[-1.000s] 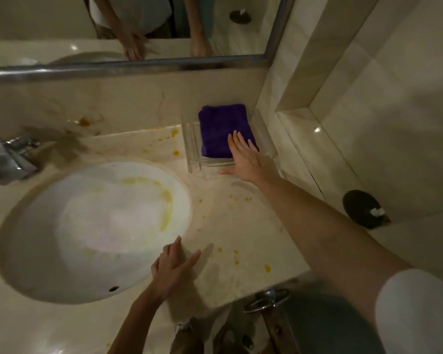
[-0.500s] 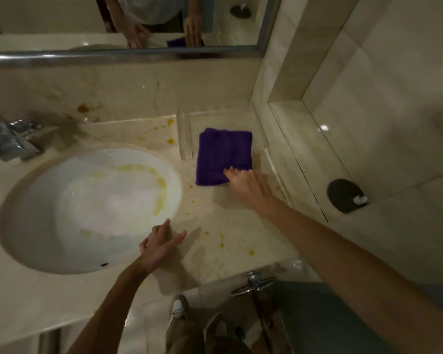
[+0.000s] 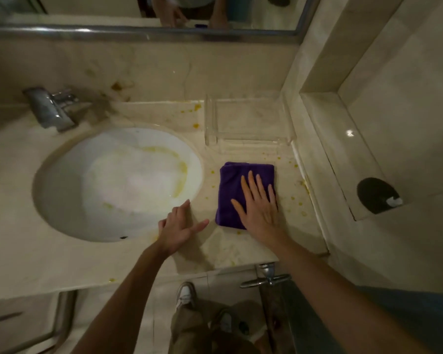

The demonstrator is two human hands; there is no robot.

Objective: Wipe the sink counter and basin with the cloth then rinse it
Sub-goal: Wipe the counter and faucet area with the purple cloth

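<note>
Nearest, by the counter's front edge, the left hand (image 3: 175,229) rests flat on the marble counter (image 3: 128,261) with fingers straight and spread, its fingertips at the rim of the basin (image 3: 62,200); it holds nothing. Just to its right, a strip of bare stone apart, the right hand (image 3: 260,204) lies palm-down on the purple cloth (image 3: 230,185), fingers straight and pointing toward the back wall, pressing rather than gripping. The cloth is folded into a rough rectangle, flat on the counter between the basin and the side wall, its long axis running front to back. Yellow spots (image 3: 296,199) dot the stone between cloth and wall, a narrow strip; more open counter lies ahead of the cloth. A yellow streak (image 3: 180,175) curves down the basin's right side. Behind the cloth stands a clear tray (image 3: 248,141), well apart from it. Farther left is the chrome tap (image 3: 50,109). The dim view shows no legible writing, so far as I can tell.
</note>
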